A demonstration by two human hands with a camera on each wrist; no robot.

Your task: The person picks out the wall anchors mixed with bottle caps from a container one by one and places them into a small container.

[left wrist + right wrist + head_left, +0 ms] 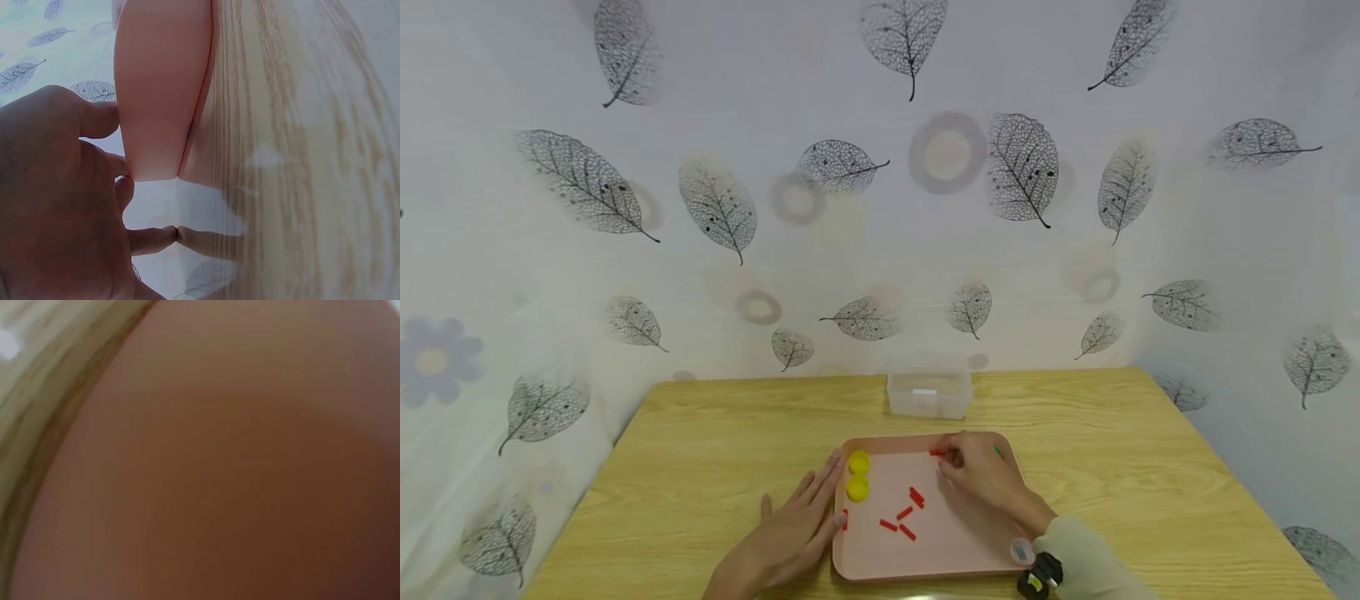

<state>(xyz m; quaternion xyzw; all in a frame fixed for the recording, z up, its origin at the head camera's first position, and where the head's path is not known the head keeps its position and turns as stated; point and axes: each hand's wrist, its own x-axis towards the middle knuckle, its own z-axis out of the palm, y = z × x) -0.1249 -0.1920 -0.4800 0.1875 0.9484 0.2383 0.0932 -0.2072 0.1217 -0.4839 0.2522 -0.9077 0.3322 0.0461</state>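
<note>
A pink tray (955, 550) lies on the table. My left hand (797, 529) rests with extended fingers against the tray's left rim; in the left wrist view that hand (62, 194) touches the tray's outer wall (162, 87). Near the tray's back edge my right hand (988, 475) pinches a small red stick (936, 452), its tip showing past the fingers. Several more red sticks (907, 532) lie scattered mid-tray, and a red piece (845, 519) shows by the left thumb. Two yellow round pieces (857, 488) sit at the back left. The right wrist view is a blurred close-up.
Behind the tray stands a translucent plastic box (929, 396). A green piece (998, 451) shows at the tray's back right, partly hidden by my right hand. A small clear round object (1022, 550) is at the front right corner, beside the right wrist. Leaf-patterned cloth hangs behind the wooden table (737, 433).
</note>
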